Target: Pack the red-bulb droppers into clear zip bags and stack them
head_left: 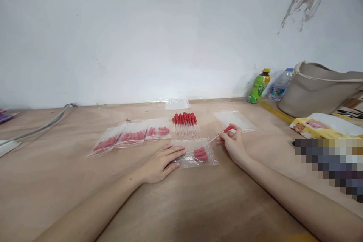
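Note:
My left hand (163, 162) lies flat, fingers stretched over the left end of a clear zip bag (188, 162). Inside that bag are several red-bulbed droppers (200, 154). Between the fingers of my right hand (233, 143) is a dropper (227, 129) with a red rubber bulb and a thin, pale stem; its tip points left at the bag's right end. Whether the tip is inside the bag's mouth I cannot tell. Just behind the bag lies a bunch of loose droppers (185, 119), red bulbs toward the wall.
Several filled zip bags (131, 135) overlap at the left. Flat clear bags (237, 120) lie at the right, with another bag (177, 104) by the wall. A green bottle (258, 86), a water bottle (280, 85), a beige bin (320, 90) and a tissue pack (326, 126) stand right. A grey cable (47, 125) runs left.

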A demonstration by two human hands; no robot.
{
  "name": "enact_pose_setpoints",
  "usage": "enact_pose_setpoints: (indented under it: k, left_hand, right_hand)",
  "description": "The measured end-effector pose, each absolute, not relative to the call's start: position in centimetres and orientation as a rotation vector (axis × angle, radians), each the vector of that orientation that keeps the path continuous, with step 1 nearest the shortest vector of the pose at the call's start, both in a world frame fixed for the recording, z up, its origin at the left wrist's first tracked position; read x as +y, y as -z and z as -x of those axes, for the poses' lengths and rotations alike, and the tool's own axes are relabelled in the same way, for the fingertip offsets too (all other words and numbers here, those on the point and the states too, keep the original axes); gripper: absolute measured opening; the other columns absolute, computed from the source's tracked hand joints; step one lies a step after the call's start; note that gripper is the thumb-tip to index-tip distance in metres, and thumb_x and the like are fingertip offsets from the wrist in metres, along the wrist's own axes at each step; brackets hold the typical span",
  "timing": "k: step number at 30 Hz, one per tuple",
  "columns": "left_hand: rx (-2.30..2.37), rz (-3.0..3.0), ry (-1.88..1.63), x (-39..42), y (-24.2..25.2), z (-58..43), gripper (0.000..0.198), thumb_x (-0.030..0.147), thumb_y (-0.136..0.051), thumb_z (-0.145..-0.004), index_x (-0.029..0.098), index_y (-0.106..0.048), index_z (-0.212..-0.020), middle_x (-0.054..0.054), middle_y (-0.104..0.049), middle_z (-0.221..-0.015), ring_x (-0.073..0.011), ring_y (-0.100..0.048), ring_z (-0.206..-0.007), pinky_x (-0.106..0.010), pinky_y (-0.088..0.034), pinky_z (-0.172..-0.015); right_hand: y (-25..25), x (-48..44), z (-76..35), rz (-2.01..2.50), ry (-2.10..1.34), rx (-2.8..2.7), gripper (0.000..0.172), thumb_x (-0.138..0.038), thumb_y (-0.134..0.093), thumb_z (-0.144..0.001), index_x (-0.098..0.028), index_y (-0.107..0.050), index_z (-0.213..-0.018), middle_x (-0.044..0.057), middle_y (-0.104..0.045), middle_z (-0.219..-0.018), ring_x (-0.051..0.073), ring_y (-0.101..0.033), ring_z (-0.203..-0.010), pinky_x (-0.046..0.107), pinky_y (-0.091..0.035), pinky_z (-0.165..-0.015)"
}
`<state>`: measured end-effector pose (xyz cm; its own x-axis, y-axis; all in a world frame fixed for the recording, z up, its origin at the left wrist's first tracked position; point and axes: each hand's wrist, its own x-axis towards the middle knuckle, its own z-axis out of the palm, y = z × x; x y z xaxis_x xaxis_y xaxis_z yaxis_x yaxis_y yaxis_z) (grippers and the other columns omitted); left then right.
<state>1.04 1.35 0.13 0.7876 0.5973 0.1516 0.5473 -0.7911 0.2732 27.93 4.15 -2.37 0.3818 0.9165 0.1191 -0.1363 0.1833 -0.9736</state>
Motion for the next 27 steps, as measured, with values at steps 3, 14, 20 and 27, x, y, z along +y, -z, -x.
enact_pose_setpoints:
  k: [3, 14, 20, 27]
  left_hand:
    - [0.896, -2.761, -0.344, 1.3, -0.2, -1.0, 0.04, 0.029, -0.035, -0.091, 0.028, -0.031, -0.131, 0.0, -0.035, -0.136, -0.0171, -0.033, -0.123, -0.04, -0.019, -0.105]
    - [0.918, -2.767, -0.294, 1.3, -0.3, -1.0, 0.041, 0.03, -0.033, -0.092, 0.029, -0.028, -0.133, 0.001, -0.031, -0.137, -0.0174, -0.03, -0.125, -0.04, -0.019, -0.105]
    - [0.909, -2.773, -0.314, 1.3, -0.2, -1.0, 0.041, 0.03, -0.033, -0.092, 0.029, -0.028, -0.133, 0.001, -0.032, -0.137, -0.0165, -0.03, -0.125, -0.039, -0.018, -0.106]
    - [0.904, -2.76, -0.348, 1.3, -0.1, -0.9, 0.041, 0.03, -0.034, -0.092, 0.029, -0.03, -0.132, 0.001, -0.034, -0.136, -0.0178, -0.032, -0.124, -0.041, -0.019, -0.105]
  right_hand:
    - [2.5, 3.9, -27.3, 1.058, -0.957, -0.932, 0.051, -0.031, -0.062, -0.061, -0.023, -0.029, -0.098, -0.009, -0.05, -0.061, 0.01, -0.056, -0.054, 0.027, -0.051, -0.056]
    - [2.5, 3.1, -28.2, 1.077, -0.857, -0.973, 0.048, -0.033, -0.059, -0.067, -0.023, -0.028, -0.102, -0.009, -0.051, -0.06, 0.012, -0.057, -0.055, 0.029, -0.051, -0.058]
    - [2.5, 3.9, -29.6, 1.124, -0.817, -0.877, 0.048, -0.03, -0.059, -0.065, -0.025, -0.027, -0.1, -0.009, -0.05, -0.061, 0.012, -0.056, -0.052, 0.029, -0.052, -0.054]
    - [2.6, 2.9, -27.4, 1.039, -0.969, -0.954, 0.049, -0.035, -0.062, -0.063, -0.025, -0.027, -0.096, -0.008, -0.05, -0.068, 0.01, -0.057, -0.056, 0.03, -0.053, -0.06]
